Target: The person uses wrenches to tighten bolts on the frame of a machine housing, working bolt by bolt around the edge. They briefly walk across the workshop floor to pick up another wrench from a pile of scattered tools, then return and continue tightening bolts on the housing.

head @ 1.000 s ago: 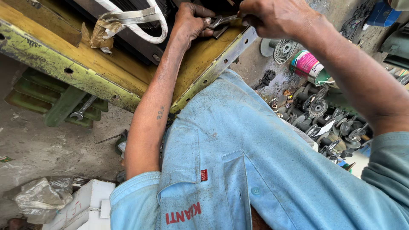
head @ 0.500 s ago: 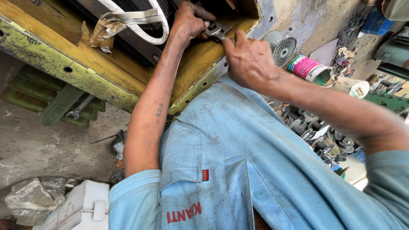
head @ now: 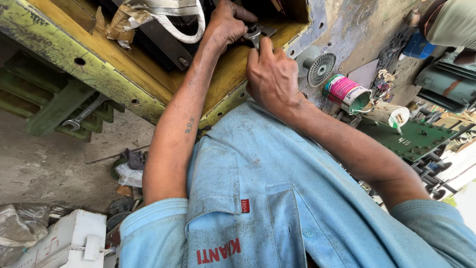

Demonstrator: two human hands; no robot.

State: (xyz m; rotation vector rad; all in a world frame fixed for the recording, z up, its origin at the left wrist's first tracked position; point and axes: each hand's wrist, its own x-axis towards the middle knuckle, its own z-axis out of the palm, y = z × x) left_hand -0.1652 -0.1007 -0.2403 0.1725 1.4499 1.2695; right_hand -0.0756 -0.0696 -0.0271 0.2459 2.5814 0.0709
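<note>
Hands: left hand (head: 225,25) closed over the wrench (head: 254,35) head inside the yellow frame (head: 148,74); right hand (head: 271,74) just below, fingers curled on the wrench handle; second spanner (head: 82,115) on green beams; paint tin (head: 347,93) near right.

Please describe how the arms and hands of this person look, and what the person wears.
Both forearms are bare. The left hand and right hand wear no gloves. The left forearm carries a small dark tattoo. The short-sleeved shirt is light blue and smudged, with a small red tag.
</note>
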